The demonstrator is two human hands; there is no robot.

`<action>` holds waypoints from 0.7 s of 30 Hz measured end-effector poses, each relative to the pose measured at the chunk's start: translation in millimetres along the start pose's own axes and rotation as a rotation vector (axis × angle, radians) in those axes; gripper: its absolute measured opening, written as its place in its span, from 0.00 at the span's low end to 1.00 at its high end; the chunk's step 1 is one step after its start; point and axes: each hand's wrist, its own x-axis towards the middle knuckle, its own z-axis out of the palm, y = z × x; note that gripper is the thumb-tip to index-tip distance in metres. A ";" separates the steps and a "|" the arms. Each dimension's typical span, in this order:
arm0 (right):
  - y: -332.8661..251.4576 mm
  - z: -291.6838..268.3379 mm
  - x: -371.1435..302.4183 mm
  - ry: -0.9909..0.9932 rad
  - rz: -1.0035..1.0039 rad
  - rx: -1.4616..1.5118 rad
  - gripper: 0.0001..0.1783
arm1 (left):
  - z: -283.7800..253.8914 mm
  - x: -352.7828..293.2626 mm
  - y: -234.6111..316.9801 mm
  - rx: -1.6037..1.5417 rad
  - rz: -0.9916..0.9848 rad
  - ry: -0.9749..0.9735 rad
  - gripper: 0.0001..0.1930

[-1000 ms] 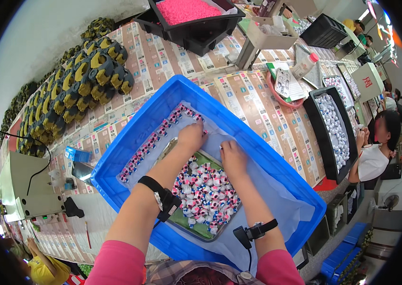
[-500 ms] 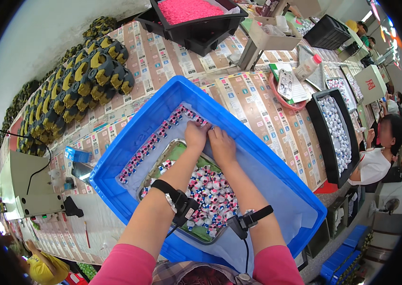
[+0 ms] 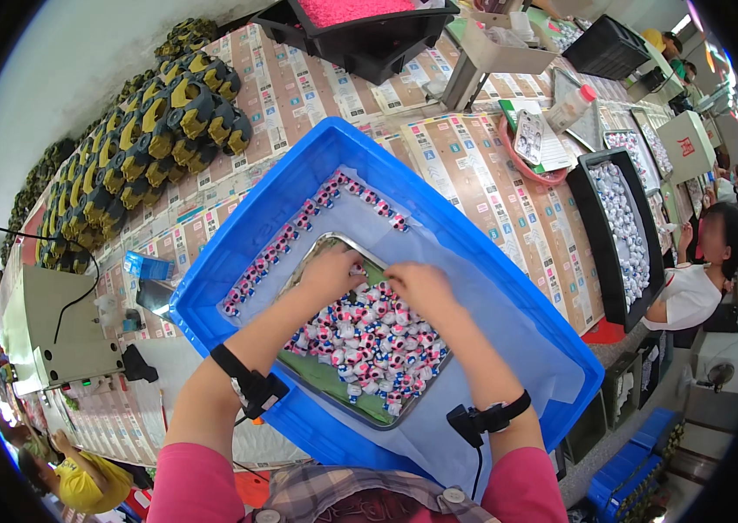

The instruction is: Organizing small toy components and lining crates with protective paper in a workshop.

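Inside a large blue plastic bin, a metal tray with a green lining holds a heap of small pink, white and blue figurines. Matching figurines stand in a row along the bin's left and far sides, on a white sheet. My left hand reaches over the tray's far left part, its fingers curled down at the heap's edge. At the far right edge of the heap, my right hand has its fingers bent together. Whatever lies between the fingertips of either hand is too small to make out.
Black tubs, one with pink pieces, stand beyond the bin. To the right are a pink basket and a long black tray of pale figurines, near a seated person. Dark-and-yellow pieces are piled left.
Both hands have come back from the far row to the heap in the tray. More figurines now stand in that row, where my hands were.
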 end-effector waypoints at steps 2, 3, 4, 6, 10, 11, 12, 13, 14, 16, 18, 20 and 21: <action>-8.9 10.3 3.4 -0.049 0.008 -0.139 0.06 | 5.5 1.9 0.1 -0.005 -0.043 -0.037 0.11; -11.9 14.7 4.8 -0.104 0.019 -0.272 0.05 | 9.1 3.5 -0.1 -0.010 -0.090 -0.078 0.12; -14.6 17.0 7.2 -0.152 0.004 -0.310 0.05 | 10.7 4.2 -2.6 -0.006 -0.087 -0.075 0.12; -24.8 20.9 13.5 -0.202 0.004 -0.372 0.06 | 9.2 4.3 -8.2 -0.032 -0.046 -0.075 0.12; -21.6 23.0 13.2 -0.263 -0.034 -0.430 0.06 | -7.3 1.1 -6.6 -0.247 -0.112 0.010 0.13; -20.3 21.9 12.3 -0.257 -0.035 -0.429 0.06 | -3.9 0.8 -9.2 -0.241 -0.109 0.012 0.13; -17.0 19.3 10.3 -0.236 -0.021 -0.333 0.06 | 1.9 0.6 -13.0 -0.514 -0.221 0.014 0.13; -12.3 15.9 9.5 -0.214 -0.006 -0.240 0.07 | 0.6 2.1 -7.6 -0.789 -0.329 0.016 0.13; -10.2 14.4 7.6 -0.209 -0.006 -0.243 0.07 | -2.8 -0.9 3.5 -0.824 -0.432 -0.063 0.14; -9.8 14.6 -0.3 -0.098 0.006 -0.170 0.08 | 1.9 -3.4 9.2 -0.937 -0.455 -0.088 0.15; -10.4 14.3 -6.7 -0.005 -0.003 -0.072 0.08 | 3.1 -6.6 14.9 -1.099 -0.513 -0.120 0.16; -16.0 3.1 -7.4 0.083 -0.016 0.027 0.08 | -5.5 -9.6 28.6 -1.220 -0.570 -0.058 0.16; -24.6 -9.7 -9.0 0.110 0.028 0.085 0.09 | -9.0 -11.7 31.5 -1.338 -0.630 0.007 0.15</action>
